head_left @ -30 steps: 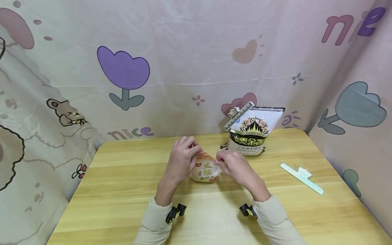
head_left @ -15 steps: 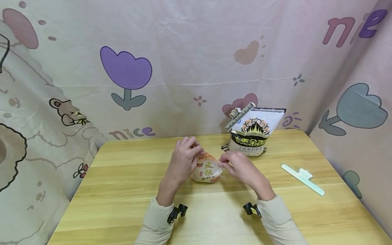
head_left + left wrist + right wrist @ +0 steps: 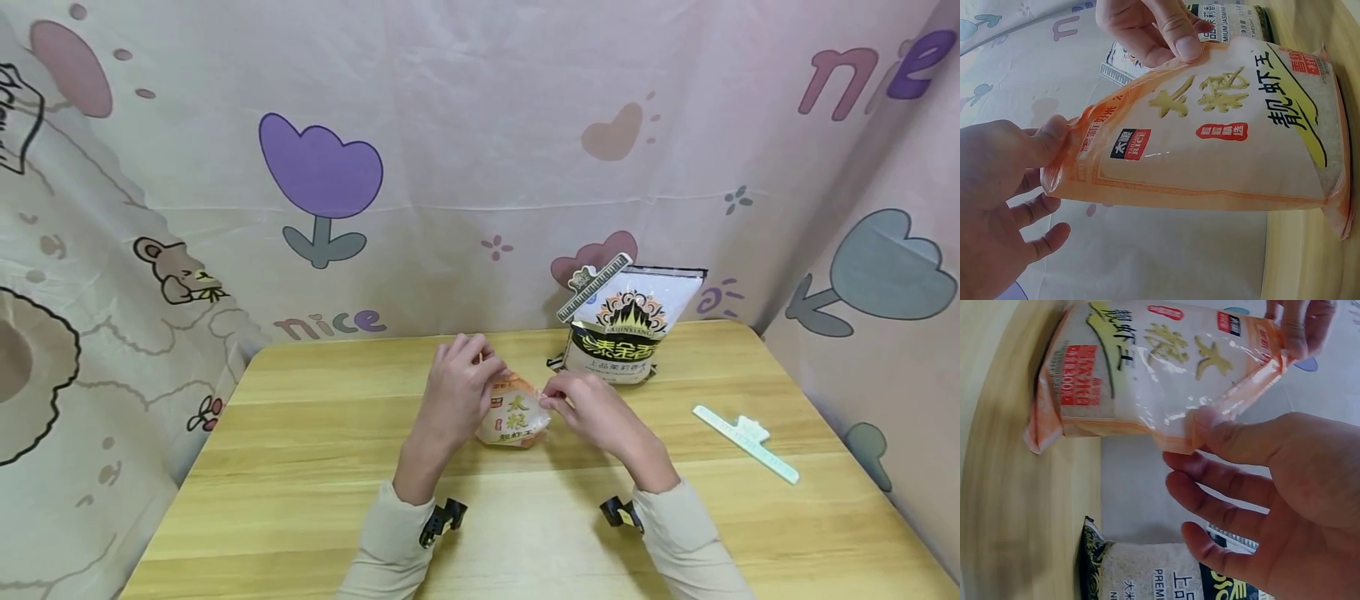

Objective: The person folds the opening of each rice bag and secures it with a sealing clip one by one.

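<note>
Since a second ago the right hand (image 3: 594, 408) has slid slightly outward along the bag's mouth; the head view has swung a little. Left hand (image 3: 460, 390) roughly as before against the bag.

Orange-and-white plastic rice bag (image 3: 516, 419) stands upright on the tabletop, between both hands, toward the far edge. Left thumb and forefinger pinch one orange top corner, other fingers loose; right thumb and forefinger pinch the opposite side of the mouth.

Labels on it: gold 太粮, dark 靓虾王, a black-and-red patch reading "TAILIANG RICE", a small red seal; the red block's small print unclear.

Tall white-and-black plastic rice bag (image 3: 624, 350) near the far edge, right of centre: 泰金香, "AIJINXIANG" legible, "PREMIUM" lower down. Cream bar clip with dark ridges (image 3: 597, 289) set diagonally over its upper left corner.

Pale mint plastic clip (image 3: 747, 444) lies near the right edge, lettering too faint.

Surface: yellowish wood-grain tabletop (image 3: 300, 433), far corners rounded. Behind, pale printed cloth (image 3: 457, 125) with tulips, a bear, "nice".
</note>
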Motion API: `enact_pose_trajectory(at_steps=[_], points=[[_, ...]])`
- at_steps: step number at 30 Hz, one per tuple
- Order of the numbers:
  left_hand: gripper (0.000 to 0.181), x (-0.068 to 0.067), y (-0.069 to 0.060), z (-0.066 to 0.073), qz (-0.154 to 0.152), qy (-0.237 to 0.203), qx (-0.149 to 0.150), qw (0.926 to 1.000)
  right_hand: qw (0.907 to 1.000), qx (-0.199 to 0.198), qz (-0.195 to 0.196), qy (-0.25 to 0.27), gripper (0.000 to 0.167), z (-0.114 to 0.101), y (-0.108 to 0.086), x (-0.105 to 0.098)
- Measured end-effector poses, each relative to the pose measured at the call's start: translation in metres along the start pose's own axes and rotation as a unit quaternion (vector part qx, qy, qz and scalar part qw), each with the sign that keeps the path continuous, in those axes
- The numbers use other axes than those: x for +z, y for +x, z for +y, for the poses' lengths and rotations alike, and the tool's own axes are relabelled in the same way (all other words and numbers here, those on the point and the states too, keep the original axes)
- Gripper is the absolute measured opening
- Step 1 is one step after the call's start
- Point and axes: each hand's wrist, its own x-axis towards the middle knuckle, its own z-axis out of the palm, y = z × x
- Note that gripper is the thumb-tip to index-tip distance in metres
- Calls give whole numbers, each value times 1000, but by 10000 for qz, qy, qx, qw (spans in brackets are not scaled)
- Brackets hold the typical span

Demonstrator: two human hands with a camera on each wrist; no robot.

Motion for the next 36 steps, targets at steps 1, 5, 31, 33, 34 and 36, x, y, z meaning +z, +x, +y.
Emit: enact_pose_trajectory(at_steps=[1,5,31,33,34,36], points=[[7,1,0,1,7,1,1,10000,10000,-17,-11,-1,5,1,-1,-1],[8,3,1,2,30,11,-2,10000,10000,14,-40,-4,7,5,-5,0],[9,1,-1,-1,8,50,30,10000,9971,344,410,-535,40,23,-34,-5],[8,1,-1,-1,0,40,32,10000,9968,462,355,-547,41,26,-35,-9],[8,1,-1,-1,-10,33,25,10000,9966,503,339,-554,41,27,-36,-11],[8,1,-1,0,-22,12,9,10000,9961,597,319,-573,40,31,-39,-15]])
